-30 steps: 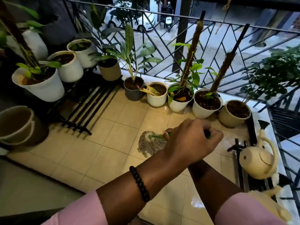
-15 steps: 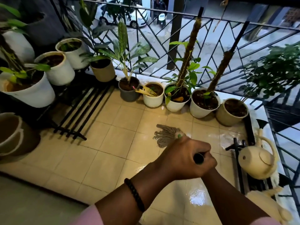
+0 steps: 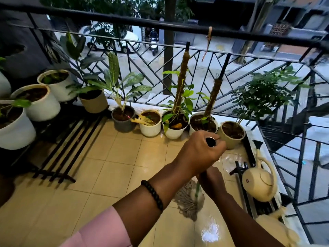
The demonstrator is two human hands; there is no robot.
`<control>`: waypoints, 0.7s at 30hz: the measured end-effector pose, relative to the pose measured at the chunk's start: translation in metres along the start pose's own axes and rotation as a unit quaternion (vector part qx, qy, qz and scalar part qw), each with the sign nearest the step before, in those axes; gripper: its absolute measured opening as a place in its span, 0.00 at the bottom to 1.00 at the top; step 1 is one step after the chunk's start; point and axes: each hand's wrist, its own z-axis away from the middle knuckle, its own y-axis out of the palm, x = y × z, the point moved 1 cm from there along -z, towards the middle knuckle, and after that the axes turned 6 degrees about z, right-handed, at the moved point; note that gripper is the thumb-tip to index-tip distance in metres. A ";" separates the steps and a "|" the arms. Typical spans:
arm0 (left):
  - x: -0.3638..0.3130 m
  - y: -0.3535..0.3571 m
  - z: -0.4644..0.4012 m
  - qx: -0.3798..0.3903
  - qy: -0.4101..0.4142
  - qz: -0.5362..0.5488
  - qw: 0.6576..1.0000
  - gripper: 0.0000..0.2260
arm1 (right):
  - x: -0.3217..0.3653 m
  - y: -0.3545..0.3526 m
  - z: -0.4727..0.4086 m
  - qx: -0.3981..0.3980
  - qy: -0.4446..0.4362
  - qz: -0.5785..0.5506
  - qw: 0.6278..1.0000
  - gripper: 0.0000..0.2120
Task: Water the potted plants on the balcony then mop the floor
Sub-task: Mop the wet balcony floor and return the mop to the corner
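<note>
Two hands on my green-handled string mop (image 3: 191, 199): left hand (image 3: 200, 151) wrapped round the handle top, right hand (image 3: 212, 181) gripping lower; mop head on wet beige tiles (image 3: 110, 168) near me. Risk: a wide stroke clipping the cream plastic watering can (image 3: 258, 182) beside it.

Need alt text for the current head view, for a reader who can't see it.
Two hands grip a mop handle, left hand on top, right hand below, the mop head on wet balcony tiles. Potted plants line the railing; a cream watering can sits at right.
</note>
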 end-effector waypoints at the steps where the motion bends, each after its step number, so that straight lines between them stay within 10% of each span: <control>1: 0.001 0.003 -0.004 -0.009 -0.001 0.005 1.000 0.16 | -0.001 -0.002 -0.001 -0.003 -0.005 -0.008 1.000 0.19; 21: 0.018 -0.049 -0.106 -0.139 -0.030 0.040 0.989 0.13 | 0.027 0.001 -0.116 0.106 -0.028 -0.013 0.994 0.12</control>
